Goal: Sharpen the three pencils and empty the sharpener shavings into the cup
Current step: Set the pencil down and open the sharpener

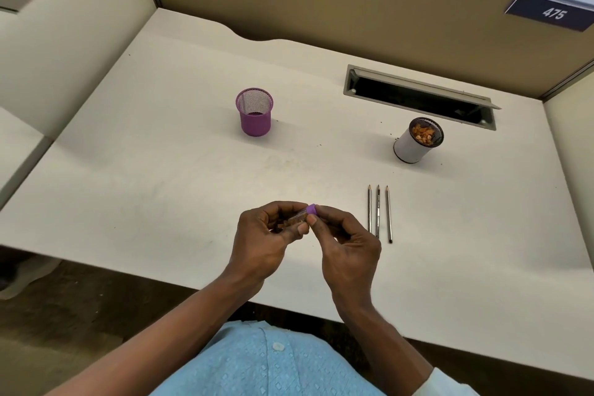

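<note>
A small sharpener (300,218) with a clear shavings barrel and a purple cap is held over the desk's near middle. My left hand (266,241) wraps the clear barrel, which shows brown shavings inside. My right hand (345,247) pinches the purple cap end between thumb and fingers. Three grey pencils (378,212) lie side by side just right of my hands, tips pointing away. A white cup (414,146) with orange-brown shavings inside stands at the right rear. A purple mesh cup (254,112) stands at the middle rear.
The white desk (160,170) is boxed in by beige partition walls on the left, back and right. A recessed cable slot (418,96) opens in the desk behind the white cup. Small dark specks lie scattered near that cup.
</note>
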